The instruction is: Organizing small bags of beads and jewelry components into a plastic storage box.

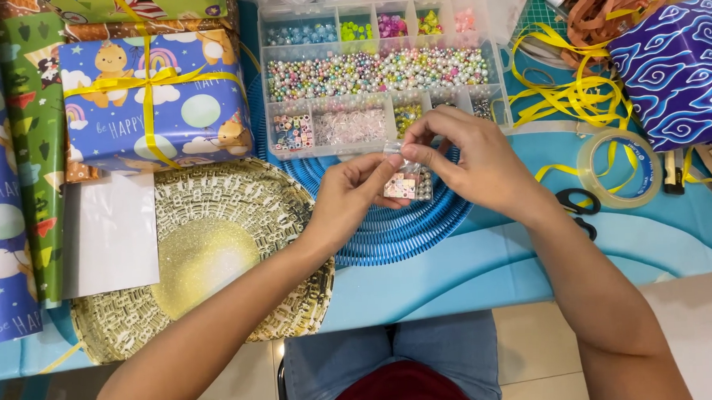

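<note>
Fingers of the left hand [354, 193] and right hand [461, 155] pinch a small clear bag of beads [409, 184], held above the blue coiled mat [390, 231]. If the grip tilts its opening, beads could spill and scatter beside the bead organiser box [378, 73].

Bright even overhead light, soft faint shadows, sharp focus, slight wide-angle bend at edges

My left hand [354, 193] and my right hand [469, 163] meet in front of me, both forearms bare and angled inward, fingertips of both pinched together, wrists slightly bent.
</note>
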